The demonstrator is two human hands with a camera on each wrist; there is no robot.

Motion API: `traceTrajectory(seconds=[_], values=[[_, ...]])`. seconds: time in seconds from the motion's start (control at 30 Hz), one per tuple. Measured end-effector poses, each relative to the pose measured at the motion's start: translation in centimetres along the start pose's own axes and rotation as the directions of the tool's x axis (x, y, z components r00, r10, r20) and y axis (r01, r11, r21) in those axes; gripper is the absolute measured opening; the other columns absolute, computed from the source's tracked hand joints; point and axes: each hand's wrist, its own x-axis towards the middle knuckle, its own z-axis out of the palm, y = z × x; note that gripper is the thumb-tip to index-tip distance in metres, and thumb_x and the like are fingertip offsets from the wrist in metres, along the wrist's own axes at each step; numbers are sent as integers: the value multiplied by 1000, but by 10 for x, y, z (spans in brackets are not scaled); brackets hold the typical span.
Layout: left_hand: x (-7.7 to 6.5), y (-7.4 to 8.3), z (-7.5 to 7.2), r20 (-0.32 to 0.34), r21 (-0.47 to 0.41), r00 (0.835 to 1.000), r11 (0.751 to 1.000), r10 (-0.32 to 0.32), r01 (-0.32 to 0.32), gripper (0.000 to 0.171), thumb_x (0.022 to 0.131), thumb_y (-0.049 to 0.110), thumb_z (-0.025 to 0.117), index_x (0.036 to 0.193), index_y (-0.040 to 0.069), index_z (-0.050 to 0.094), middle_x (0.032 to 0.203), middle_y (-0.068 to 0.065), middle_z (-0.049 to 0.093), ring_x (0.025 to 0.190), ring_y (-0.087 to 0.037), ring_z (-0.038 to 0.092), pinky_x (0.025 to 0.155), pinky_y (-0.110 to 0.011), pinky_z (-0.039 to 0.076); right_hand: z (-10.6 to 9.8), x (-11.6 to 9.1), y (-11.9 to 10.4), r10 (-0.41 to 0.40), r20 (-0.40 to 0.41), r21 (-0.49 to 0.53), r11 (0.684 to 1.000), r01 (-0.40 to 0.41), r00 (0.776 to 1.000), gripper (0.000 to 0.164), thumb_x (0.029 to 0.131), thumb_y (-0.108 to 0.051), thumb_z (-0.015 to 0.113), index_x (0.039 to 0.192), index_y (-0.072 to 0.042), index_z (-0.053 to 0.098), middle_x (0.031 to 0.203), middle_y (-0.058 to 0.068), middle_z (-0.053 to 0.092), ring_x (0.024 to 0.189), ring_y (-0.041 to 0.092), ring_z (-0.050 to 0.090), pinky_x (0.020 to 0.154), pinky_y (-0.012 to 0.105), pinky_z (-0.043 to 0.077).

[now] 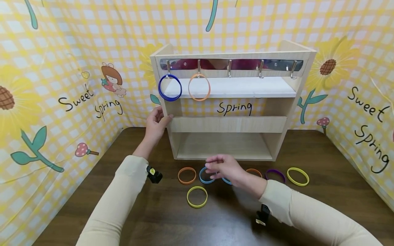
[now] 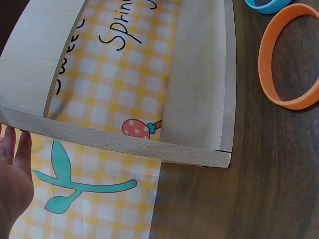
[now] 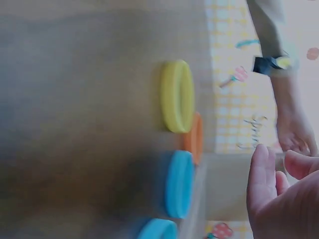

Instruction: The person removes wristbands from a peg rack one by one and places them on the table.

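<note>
My left hand (image 1: 156,125) grips the left side panel of a wooden shelf unit (image 1: 227,124), thumb at its front edge and fingers against its outer face. In the left wrist view, fingers (image 2: 22,152) touch that panel; the thumb is out of sight. My right hand (image 1: 226,167), holding nothing, hovers over the bands before the shelf, fingers loosely extended. Beneath it are a light blue wristband (image 1: 200,176) and another blue wristband (image 1: 226,181), both partly covered. A dark blue wristband (image 1: 160,89) hangs from the leftmost hook, an orange wristband (image 1: 209,89) from the second.
On the dark wooden table lie an orange wristband (image 1: 179,177), a yellow wristband (image 1: 197,206), a partly hidden orange wristband (image 1: 253,170), a purple wristband (image 1: 275,171) and another yellow wristband (image 1: 298,185). A metal hook rail (image 1: 246,64) crosses the shelf's top. Checked cloth (image 1: 92,44) surrounds the table.
</note>
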Motion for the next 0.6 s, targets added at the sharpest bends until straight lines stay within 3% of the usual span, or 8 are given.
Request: traceTrajectory(seconds=[0.3,0.4,0.5,0.6], values=[[0,2,0,4,27,1000,1000,-6,6,39,90,-4,62,126,-12,50,109,-7,62,98,-13,59,80,-24,49,-3,19,-41,-131,-73,122,983,139,989,27,93,-4,64,118,6,59,102,12,66,95,26,67,80,40,55],[0,2,0,7,28,1000,1000,-7,7,39,90,-3,62,126,-12,51,109,-6,62,99,-14,59,81,-24,49,-3,24,-54,-173,-87,165,969,185,981,31,95,-6,62,123,6,57,108,15,65,97,24,66,83,39,54],[0,2,-1,11,27,1000,1000,-9,8,40,90,-3,62,127,-12,50,115,-16,60,101,-15,59,82,-24,48,-1,28,-68,-214,-101,204,951,231,972,35,96,-5,60,128,8,53,118,23,61,99,23,66,85,38,53],[0,2,0,10,22,1000,1000,-9,9,40,90,-4,62,127,-13,49,115,-16,60,101,-15,59,82,-24,48,-1,31,-79,-244,-119,245,932,267,962,35,97,-5,58,129,8,52,126,29,55,101,23,65,86,37,52]])
